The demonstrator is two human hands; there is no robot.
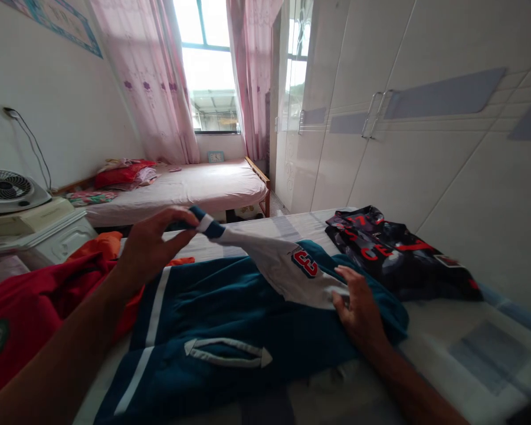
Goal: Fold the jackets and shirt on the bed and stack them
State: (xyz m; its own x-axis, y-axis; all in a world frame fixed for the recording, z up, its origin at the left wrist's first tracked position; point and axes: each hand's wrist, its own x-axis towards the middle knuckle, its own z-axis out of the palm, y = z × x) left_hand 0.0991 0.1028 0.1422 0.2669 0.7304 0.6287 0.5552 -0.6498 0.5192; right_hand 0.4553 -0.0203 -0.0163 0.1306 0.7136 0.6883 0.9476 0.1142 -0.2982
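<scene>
A dark teal jacket [230, 313] with white stripes and a white-edged pocket lies spread on the bed in front of me. Its white sleeve [265, 260], marked with a red number 3, is lifted at the cuff end. My left hand [159, 242] pinches the teal-and-white cuff [207, 224] between thumb and fingers. At the sleeve's upper end, my right hand [356, 307] has thumb and fingers apart, with the thumb against the white cloth. A folded black garment [380, 248] with red lettering lies beyond the right hand.
Red clothing [30, 301] and an orange garment [101, 245] lie at the left. A fan [11, 186] stands on a white cabinet [66, 236] there. Behind are a second bed [203, 183] with folded bedding and a window with pink curtains. A white wardrobe [407, 171] lines the right side.
</scene>
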